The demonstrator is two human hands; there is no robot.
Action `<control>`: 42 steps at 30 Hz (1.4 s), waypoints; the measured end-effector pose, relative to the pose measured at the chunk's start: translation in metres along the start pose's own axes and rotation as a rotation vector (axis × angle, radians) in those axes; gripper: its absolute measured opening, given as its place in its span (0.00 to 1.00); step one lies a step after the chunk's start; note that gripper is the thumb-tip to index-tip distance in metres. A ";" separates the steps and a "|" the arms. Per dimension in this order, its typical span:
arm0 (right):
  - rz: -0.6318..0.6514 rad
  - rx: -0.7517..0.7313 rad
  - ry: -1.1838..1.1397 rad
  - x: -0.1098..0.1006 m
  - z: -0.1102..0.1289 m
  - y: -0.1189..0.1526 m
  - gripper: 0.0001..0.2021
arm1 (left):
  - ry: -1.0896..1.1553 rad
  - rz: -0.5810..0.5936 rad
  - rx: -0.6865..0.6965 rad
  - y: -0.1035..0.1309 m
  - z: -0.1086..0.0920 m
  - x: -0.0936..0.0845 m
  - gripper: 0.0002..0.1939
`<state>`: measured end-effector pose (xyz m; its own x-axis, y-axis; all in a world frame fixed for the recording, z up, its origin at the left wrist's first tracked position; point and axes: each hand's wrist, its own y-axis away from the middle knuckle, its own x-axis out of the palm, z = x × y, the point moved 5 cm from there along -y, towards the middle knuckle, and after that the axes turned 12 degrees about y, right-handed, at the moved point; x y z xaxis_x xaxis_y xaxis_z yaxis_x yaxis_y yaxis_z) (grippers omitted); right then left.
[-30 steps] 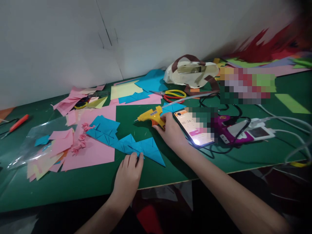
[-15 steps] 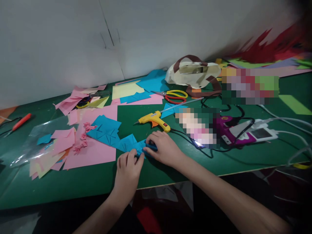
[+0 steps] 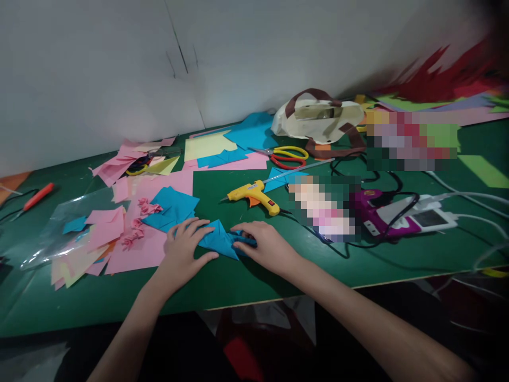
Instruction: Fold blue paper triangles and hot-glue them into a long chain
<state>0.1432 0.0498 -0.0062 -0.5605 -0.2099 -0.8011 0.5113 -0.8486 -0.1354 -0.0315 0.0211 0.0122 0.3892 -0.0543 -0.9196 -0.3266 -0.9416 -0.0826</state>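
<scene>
A strip of joined, folded blue paper [image 3: 218, 239] lies near the table's front edge, its creased pieces overlapping. My left hand [image 3: 185, 246] rests on the strip's left part with fingers spread, hiding some of it. At the right end, my right hand [image 3: 268, 245] pinches a folded blue paper piece [image 3: 247, 240] between thumb and fingers. Just beyond my hands is a yellow hot glue gun [image 3: 252, 194] on its side, a glue stick in its back. Another folded blue paper [image 3: 280, 179] lies behind it.
Pink paper roses [image 3: 137, 231] and pink sheets [image 3: 123, 262] lie at left, near a clear plastic bag [image 3: 47, 246]. Scissors [image 3: 292, 156] and a cream bag [image 3: 318, 119] are at the back. A purple-and-white power strip [image 3: 397, 215] with cables is on the right.
My left hand has moved left from the strip's middle and its fingers have spread over the blue paper. My right hand stays nearly in place, still pinching its piece.
</scene>
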 end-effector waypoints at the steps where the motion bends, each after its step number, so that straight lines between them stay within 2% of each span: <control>1: 0.002 -0.008 -0.017 0.000 0.001 0.000 0.12 | 0.010 0.002 0.001 -0.001 0.001 0.000 0.17; 5: -0.003 -0.015 -0.086 0.002 0.004 0.001 0.10 | 0.087 -0.038 -0.018 -0.002 -0.002 0.001 0.08; 11: -0.004 0.093 -0.265 0.000 0.003 0.003 0.10 | 0.117 -0.085 -0.047 -0.002 -0.008 0.000 0.06; 15: 0.023 0.093 -0.344 -0.006 0.003 0.002 0.10 | 0.117 -0.118 -0.042 -0.002 -0.011 0.000 0.06; 22: -0.018 0.062 -0.290 -0.011 0.005 0.004 0.10 | 0.136 -0.180 -0.065 0.000 -0.013 0.001 0.05; 27: -0.014 0.046 -0.253 -0.010 0.009 0.004 0.07 | 0.146 -0.220 -0.089 0.000 -0.013 0.003 0.05; 33: -0.011 0.007 -0.187 -0.010 0.011 0.003 0.10 | 0.129 -0.256 -0.098 0.000 -0.015 0.005 0.05; 42: 0.012 0.011 -0.184 -0.005 0.012 0.004 0.10 | 0.159 -0.250 -0.075 0.000 -0.020 0.005 0.05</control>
<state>0.1403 0.0418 0.0041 -0.6644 -0.3048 -0.6823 0.5124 -0.8505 -0.1189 -0.0120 0.0141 0.0157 0.5810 0.1362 -0.8024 -0.1416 -0.9540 -0.2644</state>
